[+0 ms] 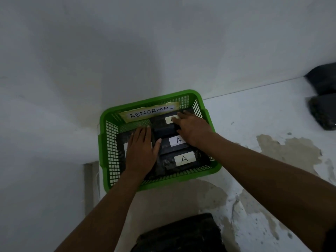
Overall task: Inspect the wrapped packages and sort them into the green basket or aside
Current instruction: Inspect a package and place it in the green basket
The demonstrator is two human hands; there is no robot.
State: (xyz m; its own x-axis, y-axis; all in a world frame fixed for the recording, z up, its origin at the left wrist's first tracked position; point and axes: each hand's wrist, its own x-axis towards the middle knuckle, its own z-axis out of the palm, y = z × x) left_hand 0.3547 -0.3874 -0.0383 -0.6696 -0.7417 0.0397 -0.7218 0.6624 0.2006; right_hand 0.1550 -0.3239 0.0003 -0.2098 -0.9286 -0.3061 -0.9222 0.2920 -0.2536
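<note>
A green mesh basket (109, 135) sits against the wall, with a paper sign reading ABNORMAL (151, 112) on its far side. Inside lie several black wrapped packages with white labels marked A (184, 158). My left hand (141, 150) lies flat, fingers straight, on the left package (121, 142) and covers most of its label. My right hand (192, 127) rests on the far right package (163, 124), fingers spread over its label. Another package with an A label (177, 140) lies between the hands.
A black wrapped package (179, 233) lies on the white surface at the bottom edge, near me. More dark packages (322, 99) are stacked at the far right by the wall. The surface has stained, peeling patches (287, 148) right of the basket.
</note>
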